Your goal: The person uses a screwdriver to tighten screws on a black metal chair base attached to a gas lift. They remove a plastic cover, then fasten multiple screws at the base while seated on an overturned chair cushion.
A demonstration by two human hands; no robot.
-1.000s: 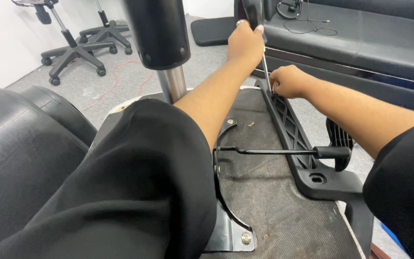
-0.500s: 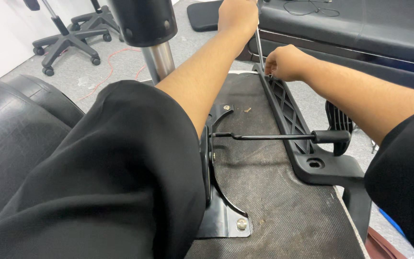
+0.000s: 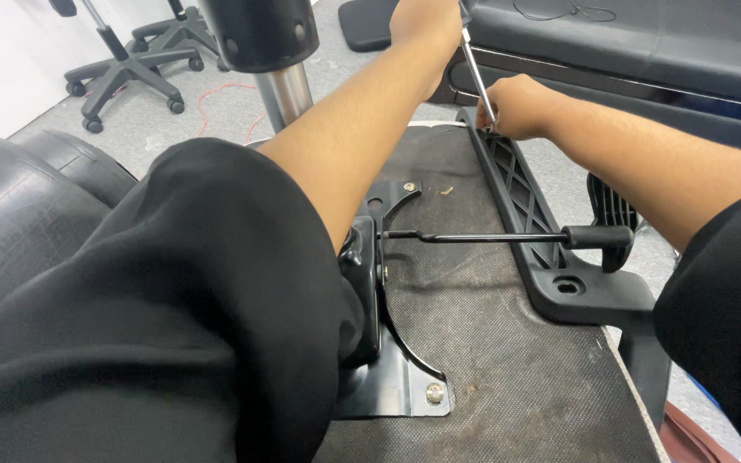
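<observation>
An upturned office chair seat [image 3: 490,343] lies before me, its underside covered in dark fabric. My left hand [image 3: 426,21] grips the top of a long screwdriver [image 3: 478,77] near the frame's upper edge. Its metal shaft slants down to the far end of the black plastic armrest bracket [image 3: 533,223]. My right hand [image 3: 516,107] is closed around the lower shaft, right at the bracket. A black metal mechanism plate [image 3: 396,377] with a lever rod [image 3: 508,237] is fixed to the seat. The gas cylinder [image 3: 280,60] rises from it.
A black chair back cushion [image 3: 19,214] lies at the left. Two chair wheel bases [image 3: 130,64] stand on the grey floor behind. A black padded bench [image 3: 645,51] runs along the upper right. A small loose screw [image 3: 446,191] rests on the seat fabric.
The view has tilted down and closer, so both hands sit higher in frame. The hands keep their hold on the screwdriver at the bracket's far end.
</observation>
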